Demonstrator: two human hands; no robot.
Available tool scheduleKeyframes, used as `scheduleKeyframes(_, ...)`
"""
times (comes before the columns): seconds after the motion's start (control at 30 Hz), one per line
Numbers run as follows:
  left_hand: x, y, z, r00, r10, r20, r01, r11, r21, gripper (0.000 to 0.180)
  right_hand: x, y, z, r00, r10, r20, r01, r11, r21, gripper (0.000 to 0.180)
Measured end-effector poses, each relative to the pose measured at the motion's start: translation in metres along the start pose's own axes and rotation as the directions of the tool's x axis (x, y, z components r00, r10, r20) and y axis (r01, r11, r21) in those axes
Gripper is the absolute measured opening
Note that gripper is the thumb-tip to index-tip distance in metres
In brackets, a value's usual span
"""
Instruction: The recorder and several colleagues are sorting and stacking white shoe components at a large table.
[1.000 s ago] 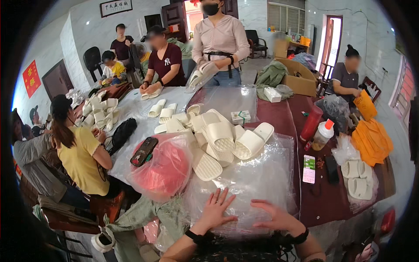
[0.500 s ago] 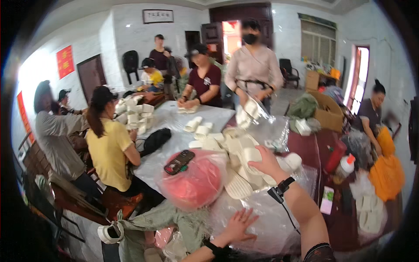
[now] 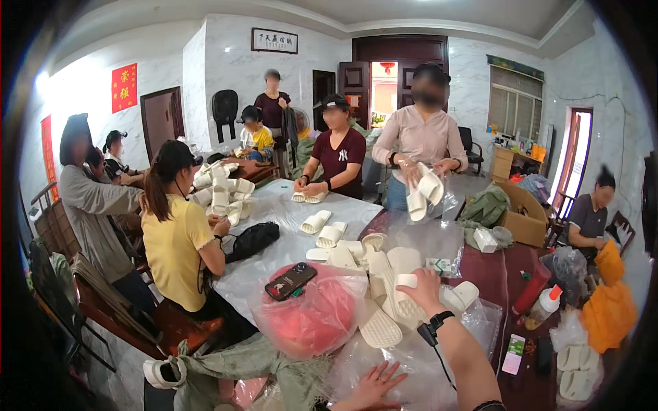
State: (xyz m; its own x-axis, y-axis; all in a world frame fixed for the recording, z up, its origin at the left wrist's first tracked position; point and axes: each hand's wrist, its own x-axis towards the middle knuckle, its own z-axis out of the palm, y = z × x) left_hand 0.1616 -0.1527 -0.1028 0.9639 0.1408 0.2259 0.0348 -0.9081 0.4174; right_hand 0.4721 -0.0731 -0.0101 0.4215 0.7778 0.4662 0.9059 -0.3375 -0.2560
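Note:
My right hand [image 3: 423, 293] reaches into a pile of cream-white slippers, with its thumb and fingers closed on one slipper [image 3: 404, 281] at the strap. Below it, my left hand [image 3: 377, 387] rests open, fingers spread, on a clear plastic bag [image 3: 418, 353] lying on the table. A ridged slipper sole [image 3: 381, 327] faces up beside the right hand, and another slipper [image 3: 460, 294] lies just to its right. Left of the pile sits a pink bundle in clear plastic [image 3: 312, 318], with a dark phone [image 3: 290, 281] on top.
Across the table a masked person holds slippers [image 3: 425, 192]; another handles a pair [image 3: 310, 196]. A person in yellow [image 3: 178, 233] sits at the left. A red bottle [image 3: 531, 289], a pump bottle [image 3: 543, 308] and a second phone [image 3: 513, 353] lie right. Green sacking [image 3: 267, 370] hangs nearby.
The view has tilted up, so the scene sits lower. My right hand stays at the slippers and my left on the plastic. The masked person's slippers have shifted right.

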Motion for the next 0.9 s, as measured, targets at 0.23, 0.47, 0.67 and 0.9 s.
scheduleKeyframes(0.23,0.004,-0.016,0.013,0.999,0.039,0.015,-0.041,0.978,0.206,0.09,-0.031,0.045,-0.023,0.918,0.396,0.039,-0.392,0.916,-0.081,0.083)
scheduleKeyframes(0.47,-0.003,-0.012,0.017,0.998,0.055,-0.01,-0.053,0.987,0.153,0.089,-0.052,0.051,-0.059,0.83,0.498,0.251,-0.51,0.86,-0.021,0.101)
scheduleKeyframes(0.67,-0.002,-0.006,0.013,1.0,0.018,0.011,-0.02,0.981,0.195,0.091,-0.078,0.081,-0.069,0.887,0.39,0.247,-0.418,0.905,0.075,0.095)
scheduleKeyframes(0.9,0.003,-0.008,0.006,0.998,0.044,-0.037,-0.037,0.984,0.173,0.091,-0.12,0.112,-0.077,0.746,0.513,0.425,-0.666,0.558,0.495,0.073)
